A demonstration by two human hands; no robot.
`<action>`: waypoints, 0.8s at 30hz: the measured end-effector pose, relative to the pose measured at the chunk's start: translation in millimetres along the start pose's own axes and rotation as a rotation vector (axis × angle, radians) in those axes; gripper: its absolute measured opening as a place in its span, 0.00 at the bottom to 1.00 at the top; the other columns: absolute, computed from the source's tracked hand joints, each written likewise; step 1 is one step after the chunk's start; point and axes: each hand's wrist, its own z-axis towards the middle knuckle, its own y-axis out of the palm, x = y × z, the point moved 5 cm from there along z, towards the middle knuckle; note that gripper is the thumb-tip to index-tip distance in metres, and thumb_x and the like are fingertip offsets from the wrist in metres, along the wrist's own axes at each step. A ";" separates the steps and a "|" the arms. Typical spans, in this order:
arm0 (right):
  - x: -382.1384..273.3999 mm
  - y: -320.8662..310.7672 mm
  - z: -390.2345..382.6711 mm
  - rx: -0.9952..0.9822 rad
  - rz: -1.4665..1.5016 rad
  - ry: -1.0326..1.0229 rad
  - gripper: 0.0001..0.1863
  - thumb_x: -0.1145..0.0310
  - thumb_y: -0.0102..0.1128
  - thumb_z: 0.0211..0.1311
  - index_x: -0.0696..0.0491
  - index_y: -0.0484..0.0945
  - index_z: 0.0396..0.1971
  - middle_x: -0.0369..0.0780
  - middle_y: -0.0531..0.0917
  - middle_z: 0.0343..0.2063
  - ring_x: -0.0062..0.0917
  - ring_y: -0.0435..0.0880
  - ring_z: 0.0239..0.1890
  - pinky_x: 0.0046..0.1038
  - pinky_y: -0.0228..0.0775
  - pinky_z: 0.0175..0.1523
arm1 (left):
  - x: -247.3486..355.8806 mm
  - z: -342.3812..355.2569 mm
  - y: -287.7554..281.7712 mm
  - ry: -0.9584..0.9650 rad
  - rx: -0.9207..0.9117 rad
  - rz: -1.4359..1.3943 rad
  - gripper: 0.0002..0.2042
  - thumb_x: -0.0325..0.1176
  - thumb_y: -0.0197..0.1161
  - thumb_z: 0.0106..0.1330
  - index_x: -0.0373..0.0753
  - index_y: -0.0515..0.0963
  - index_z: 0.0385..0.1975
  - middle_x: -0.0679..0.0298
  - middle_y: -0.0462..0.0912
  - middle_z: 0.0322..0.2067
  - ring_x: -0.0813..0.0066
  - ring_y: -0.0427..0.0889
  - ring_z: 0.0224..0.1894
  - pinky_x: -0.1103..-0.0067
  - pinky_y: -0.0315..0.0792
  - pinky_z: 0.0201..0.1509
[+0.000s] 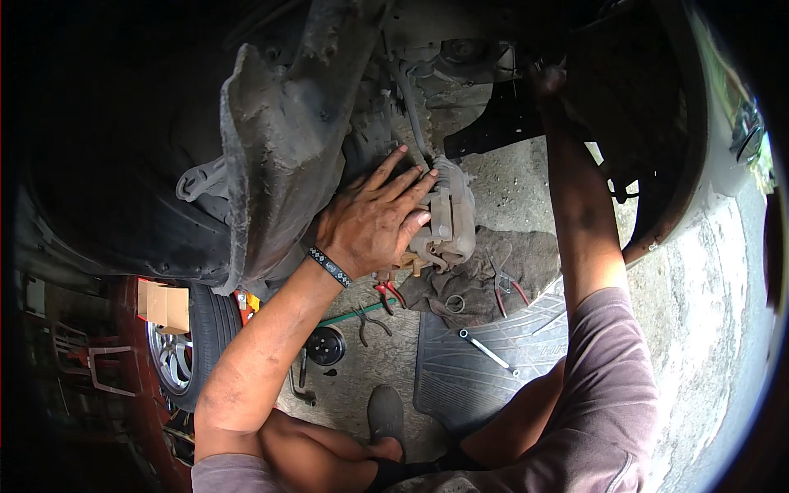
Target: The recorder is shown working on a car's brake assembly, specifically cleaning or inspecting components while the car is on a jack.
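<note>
My left hand (374, 212), with a patterned band at the wrist, lies open with its fingers stretched out. It rests beside and partly over a dusty brake caliper (460, 218) in a car's wheel well. A cable or hose (411, 107) runs down to its fingertips. My right arm reaches far up into the shaded part of the well. There my right hand (551, 80) is beside a dark round pulley-like part (460, 51). Shadow hides its fingers, and a small shiny bit near them cannot be made out.
Below the caliper, a dark rag (526, 251) carries red-handled pliers (500, 283) and a metal ring (454, 304). A wrench (489, 353) lies on a rubber mat (448, 378). More pliers (363, 324) and a round black part (325, 346) are left, near a wheel (215, 345).
</note>
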 end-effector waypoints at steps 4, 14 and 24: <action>-4.7 22.1 -21.6 0.173 -0.014 -0.202 0.55 0.39 0.72 0.42 0.62 0.59 0.63 0.55 0.70 0.59 0.46 0.69 0.62 0.40 0.58 0.67 | -3.4 -6.0 -1.2 -0.024 -0.020 0.024 0.25 0.38 0.57 0.67 0.45 0.68 0.64 0.60 0.72 0.62 0.60 0.57 0.72 0.66 0.59 0.71; -36.8 23.8 -51.5 0.177 0.284 -0.074 0.60 0.36 0.72 0.40 0.65 0.57 0.63 0.57 0.64 0.63 0.50 0.64 0.65 0.42 0.55 0.69 | -10.0 -11.8 -3.1 -0.062 -0.056 0.061 0.25 0.39 0.58 0.66 0.47 0.68 0.64 0.61 0.73 0.61 0.60 0.58 0.71 0.66 0.60 0.70; 7.2 20.9 6.7 0.119 -0.024 -0.420 0.57 0.38 0.68 0.46 0.57 0.53 0.69 0.51 0.60 0.68 0.43 0.57 0.70 0.38 0.48 0.73 | -1.1 -3.3 -2.6 -0.005 -0.005 0.016 0.25 0.40 0.57 0.68 0.46 0.67 0.65 0.61 0.72 0.61 0.60 0.57 0.72 0.65 0.59 0.71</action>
